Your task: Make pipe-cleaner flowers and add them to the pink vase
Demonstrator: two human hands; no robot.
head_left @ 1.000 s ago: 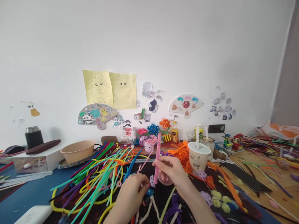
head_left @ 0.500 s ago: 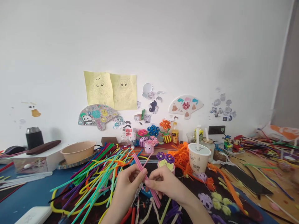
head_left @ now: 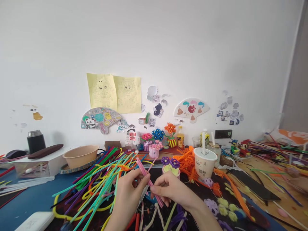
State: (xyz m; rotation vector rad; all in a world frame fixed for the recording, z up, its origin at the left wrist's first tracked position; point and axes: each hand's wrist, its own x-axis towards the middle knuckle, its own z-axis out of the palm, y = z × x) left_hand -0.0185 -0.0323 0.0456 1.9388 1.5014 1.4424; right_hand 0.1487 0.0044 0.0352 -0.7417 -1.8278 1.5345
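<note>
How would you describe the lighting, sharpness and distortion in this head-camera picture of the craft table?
Head view: soft, even daylight, the white wall bright with no harsh glare; only faint shadows under the hands. The left hand, right hand and pink pipe cleaner are fairly sharp; the far right table edge smears, and the wide lens bends the corners.

My left hand (head_left: 128,195) and my right hand (head_left: 170,191) cover the middle of the fuzzy pink pipe cleaner (head_left: 147,178), so I cannot see how my fingers pinch it. My arms are cut off at the bottom edge. The flat white box (head_left: 36,222) is cut off there too. The words on the white paper cup with a straw (head_left: 204,162) are too small to read.
</note>
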